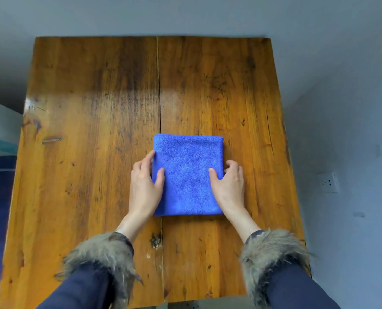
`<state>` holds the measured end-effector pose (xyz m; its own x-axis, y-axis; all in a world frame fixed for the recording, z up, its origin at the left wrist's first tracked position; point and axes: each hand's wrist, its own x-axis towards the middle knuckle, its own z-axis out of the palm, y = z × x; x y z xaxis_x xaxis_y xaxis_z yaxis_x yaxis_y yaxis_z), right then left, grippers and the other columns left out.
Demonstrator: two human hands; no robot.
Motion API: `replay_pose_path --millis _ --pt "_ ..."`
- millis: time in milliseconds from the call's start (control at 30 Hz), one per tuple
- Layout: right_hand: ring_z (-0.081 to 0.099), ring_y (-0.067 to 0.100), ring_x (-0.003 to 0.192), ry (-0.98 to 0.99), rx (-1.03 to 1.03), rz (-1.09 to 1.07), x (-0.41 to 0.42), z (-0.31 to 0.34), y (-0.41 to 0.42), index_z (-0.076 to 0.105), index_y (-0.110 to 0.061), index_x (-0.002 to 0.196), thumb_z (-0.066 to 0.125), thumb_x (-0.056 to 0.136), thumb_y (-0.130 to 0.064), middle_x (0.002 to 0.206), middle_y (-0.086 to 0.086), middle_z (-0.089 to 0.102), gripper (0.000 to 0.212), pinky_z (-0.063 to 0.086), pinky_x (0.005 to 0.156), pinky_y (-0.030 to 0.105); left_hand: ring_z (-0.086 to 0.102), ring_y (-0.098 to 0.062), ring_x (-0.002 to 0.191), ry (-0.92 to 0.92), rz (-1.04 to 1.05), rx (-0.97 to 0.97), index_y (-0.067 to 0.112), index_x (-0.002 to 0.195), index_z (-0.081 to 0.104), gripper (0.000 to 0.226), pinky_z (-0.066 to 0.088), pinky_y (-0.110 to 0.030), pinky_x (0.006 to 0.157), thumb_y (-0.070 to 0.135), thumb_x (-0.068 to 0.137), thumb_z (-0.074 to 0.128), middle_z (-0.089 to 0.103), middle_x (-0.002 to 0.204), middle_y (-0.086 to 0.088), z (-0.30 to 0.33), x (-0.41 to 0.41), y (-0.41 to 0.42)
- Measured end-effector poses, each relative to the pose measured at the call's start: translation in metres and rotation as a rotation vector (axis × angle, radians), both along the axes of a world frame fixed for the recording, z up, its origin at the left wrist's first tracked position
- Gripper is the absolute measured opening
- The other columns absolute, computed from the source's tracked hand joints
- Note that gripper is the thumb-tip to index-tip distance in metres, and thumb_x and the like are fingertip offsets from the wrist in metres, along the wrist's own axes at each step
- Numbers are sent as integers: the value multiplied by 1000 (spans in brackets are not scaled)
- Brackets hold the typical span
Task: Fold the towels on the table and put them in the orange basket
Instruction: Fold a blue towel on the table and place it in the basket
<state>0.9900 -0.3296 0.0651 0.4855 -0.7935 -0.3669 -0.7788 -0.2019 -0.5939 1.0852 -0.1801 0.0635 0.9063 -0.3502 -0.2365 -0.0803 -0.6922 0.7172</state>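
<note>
nearest to us, our two forearms reach forward in dark navy sleeves (297,291) trimmed with shaggy grey-brown fur cuffs (272,250), both hanging over the near edge of the worn, glossy orange-brown wooden table (92,108). a dark seam runs down the middle of the tabletop, between its two broad planks.

just beyond the cuffs lies the folded bright blue microfibre towel (187,175), a neat rectangle flat on the table, a little right of the seam and in the near half of the top. our left hand (144,186) holds its left edge: the thumb lies on top of the cloth while the fingers curl around the side, their tips hidden under or beside the fold. our right hand (229,184) holds the right edge in the same way, thumb pressed on the top surface, fingers bent down against the side of the towel.

past the towel, the far half of the table shows only scuffed, dark-streaked wood. to the right, a white wall socket (329,182) sits on the grey wall (341,85).
</note>
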Motion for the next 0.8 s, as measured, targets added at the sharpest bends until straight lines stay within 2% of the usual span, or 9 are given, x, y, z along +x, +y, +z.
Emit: replay_pose_path --millis 133,200,300,433,567,633,733,800 --pt "50 27 111 143 169 -90 4 0 -8 46 -10 117 58 88 -39 119 8 53 42 39 94 38 54 -26 111 194 31 26 18 138 37 57 41 -41 98 23 87 63 56 122 -9 3 8 -4" --pt "54 26 107 176 226 -101 5 -1 -11 46 -12 115 60 86 -42 114 5 57 44 43 86 35 55 -26 112 256 29 38 20 136 39 57 42 -41 97 24 85 65 58 123 -8 5 10 -4" --pt "59 26 102 171 299 -123 7 0 -15 51 -10 112 65 81 -42 109 3 61 46 49 83 35 58 -27 108 319 55 43 21 132 42 55 45 -39 92 23 83 66 62 118 -8 6 14 -3" --pt "65 26 93 125 409 -112 8 2 -18 63 -7 99 67 80 -35 102 7 68 35 54 84 44 58 -27 105 370 46 54 21 132 41 55 46 -39 90 21 83 66 62 114 -9 8 16 -3" --pt "62 27 100 111 403 -112 6 5 -16 55 -5 107 68 80 -33 109 8 62 41 52 87 46 59 -25 97 413 49 44 22 132 40 56 46 -34 83 18 82 66 62 106 -7 10 16 1" --pt "65 23 91 88 451 -119 4 7 -16 59 -3 100 68 81 -28 102 8 66 32 55 80 42 58 -27 96 428 52 48 21 132 41 56 45 -34 83 16 82 67 60 97 -5 12 15 4" --pt "65 14 74 45 595 -122 2 15 -16 63 -3 92 65 84 -17 96 7 69 16 51 55 25 59 -27 97 492 69 36 20 130 41 55 47 -34 84 13 82 66 60 97 -7 19 14 7" --pt "64 13 73 47 661 -119 1 19 -16 63 -3 95 64 84 -13 94 8 68 15 47 54 23 60 -29 97 542 81 19 19 130 42 54 48 -37 87 10 82 66 62 98 -11 23 12 11"
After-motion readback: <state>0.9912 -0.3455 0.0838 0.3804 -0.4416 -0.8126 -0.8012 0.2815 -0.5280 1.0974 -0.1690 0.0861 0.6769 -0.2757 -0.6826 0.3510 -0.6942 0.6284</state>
